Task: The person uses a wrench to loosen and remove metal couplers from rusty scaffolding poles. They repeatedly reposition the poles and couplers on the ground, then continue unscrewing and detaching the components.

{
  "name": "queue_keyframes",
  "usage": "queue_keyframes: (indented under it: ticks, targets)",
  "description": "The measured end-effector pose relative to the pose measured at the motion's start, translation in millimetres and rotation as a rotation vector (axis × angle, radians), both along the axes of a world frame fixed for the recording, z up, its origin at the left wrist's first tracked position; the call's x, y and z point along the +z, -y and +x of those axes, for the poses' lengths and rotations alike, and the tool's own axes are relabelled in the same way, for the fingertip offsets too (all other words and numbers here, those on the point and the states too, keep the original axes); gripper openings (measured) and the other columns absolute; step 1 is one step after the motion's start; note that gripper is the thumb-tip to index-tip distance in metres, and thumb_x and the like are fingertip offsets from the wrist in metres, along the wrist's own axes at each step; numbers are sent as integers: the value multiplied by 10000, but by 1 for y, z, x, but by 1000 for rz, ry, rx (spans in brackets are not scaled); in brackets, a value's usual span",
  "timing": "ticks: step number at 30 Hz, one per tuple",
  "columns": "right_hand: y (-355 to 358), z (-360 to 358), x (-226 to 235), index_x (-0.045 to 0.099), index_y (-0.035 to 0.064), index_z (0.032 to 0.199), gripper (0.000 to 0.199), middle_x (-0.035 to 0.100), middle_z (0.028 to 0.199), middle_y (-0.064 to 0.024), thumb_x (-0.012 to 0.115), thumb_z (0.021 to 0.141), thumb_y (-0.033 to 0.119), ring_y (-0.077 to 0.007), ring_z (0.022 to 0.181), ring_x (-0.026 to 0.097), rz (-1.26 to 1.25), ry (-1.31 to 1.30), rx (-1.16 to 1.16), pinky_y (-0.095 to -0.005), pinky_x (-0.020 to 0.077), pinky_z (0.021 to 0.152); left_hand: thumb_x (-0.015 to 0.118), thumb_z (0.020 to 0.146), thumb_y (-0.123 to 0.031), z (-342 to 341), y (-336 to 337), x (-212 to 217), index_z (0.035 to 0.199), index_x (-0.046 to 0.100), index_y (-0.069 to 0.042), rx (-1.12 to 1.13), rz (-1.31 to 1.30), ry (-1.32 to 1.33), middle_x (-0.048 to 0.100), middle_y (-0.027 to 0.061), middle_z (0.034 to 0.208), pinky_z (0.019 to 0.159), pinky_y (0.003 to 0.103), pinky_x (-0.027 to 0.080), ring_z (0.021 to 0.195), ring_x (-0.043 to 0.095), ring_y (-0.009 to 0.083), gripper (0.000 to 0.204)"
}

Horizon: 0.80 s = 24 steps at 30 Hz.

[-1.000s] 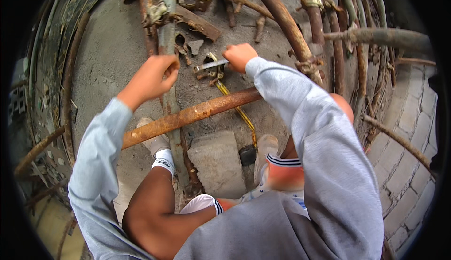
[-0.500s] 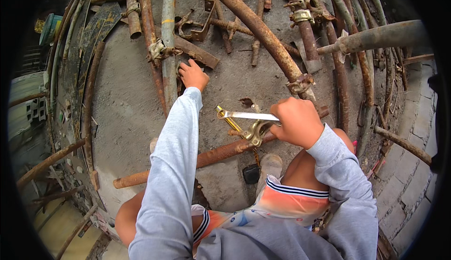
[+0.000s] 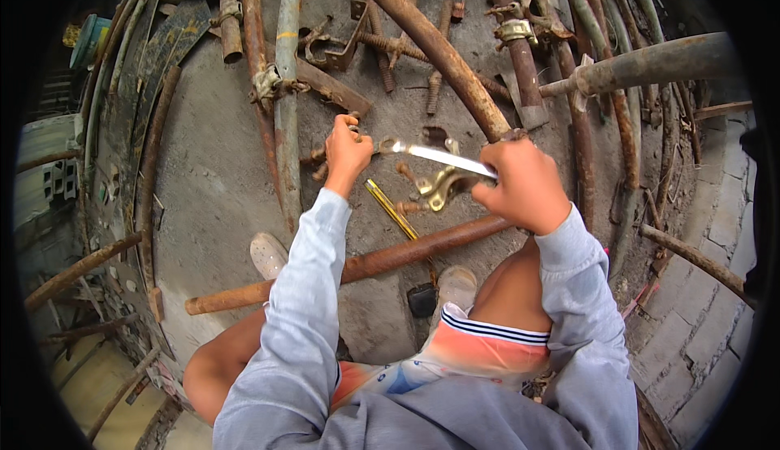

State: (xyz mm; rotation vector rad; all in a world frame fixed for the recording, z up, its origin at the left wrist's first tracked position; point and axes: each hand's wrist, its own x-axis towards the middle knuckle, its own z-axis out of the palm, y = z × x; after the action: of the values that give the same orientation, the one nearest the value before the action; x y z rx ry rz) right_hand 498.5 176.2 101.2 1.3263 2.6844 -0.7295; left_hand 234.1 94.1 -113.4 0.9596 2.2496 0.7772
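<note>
My right hand (image 3: 528, 186) is closed round a silver ring spanner (image 3: 447, 160), its ring end pointing toward my left hand. Just under the spanner is a brass-coloured scaffold coupler (image 3: 441, 190) with rusty bolts, close to my right fingers; whether they hold it too, I cannot tell. My left hand (image 3: 348, 156) is closed on a rusty scaffold coupler (image 3: 317, 160), parts of which stick out on both sides of the fingers. Nearer to me, a rusty pipe (image 3: 382, 261) lies crosswise in front of my knees. An extended yellow tape measure (image 3: 392, 208) lies beyond it.
A black case (image 3: 422, 300) sits between my shoes. Several rusty pipes with couplers, such as a grey-green pipe (image 3: 287, 125) and a long curved pipe (image 3: 439, 43), lie ahead. Threaded rods (image 3: 382, 52) and a flat metal bar (image 3: 329, 84) lie among them. Grey blockwork (image 3: 691, 320) runs along the right.
My left hand has come back from beside the flat bar with a rusty coupler in it. My right hand and spanner moved away from me; the brass-coloured coupler is off the crosswise pipe.
</note>
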Motion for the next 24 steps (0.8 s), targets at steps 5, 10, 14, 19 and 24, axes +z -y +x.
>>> queue_keyframes:
  ticks: [5,10,14,19,24]
  targets:
    - [-13,-18,-7,715,11,848,268,696,771,-214,757,735,251,-397,744,701,-101,-59,-173,-481,565,715,625,919,-62,-1,29,16,1219,580,-67,7,0,620,611,42,910,735,299,490,787,575,141,304]
    - [-14,-63,-51,706,-20,918,337,716,797,-231,752,772,280,-387,770,718,-205,-207,-250,-446,564,751,609,964,-15,27,64,-45,1232,596,-46,137,145,648,677,57,952,643,254,476,761,606,106,270]
    - [2,-101,-131,735,-8,941,356,722,822,-245,758,780,309,-401,804,720,-201,-145,-231,-448,562,777,663,954,-86,57,72,-31,1192,618,4,417,350,588,695,121,1001,769,330,536,880,662,182,258]
    - [7,-93,-206,761,-9,973,401,751,792,-162,812,791,344,-256,735,740,-385,-51,-326,-409,566,684,715,949,-332,102,30,-8,1361,475,20,638,369,566,645,184,1093,869,386,524,976,641,239,593]
    - [-4,-80,-191,763,-25,999,296,758,789,-128,807,847,225,-191,690,722,-349,-133,106,-357,550,677,786,880,-308,93,39,-15,1345,464,-12,718,261,658,670,183,1106,776,389,557,935,674,251,639]
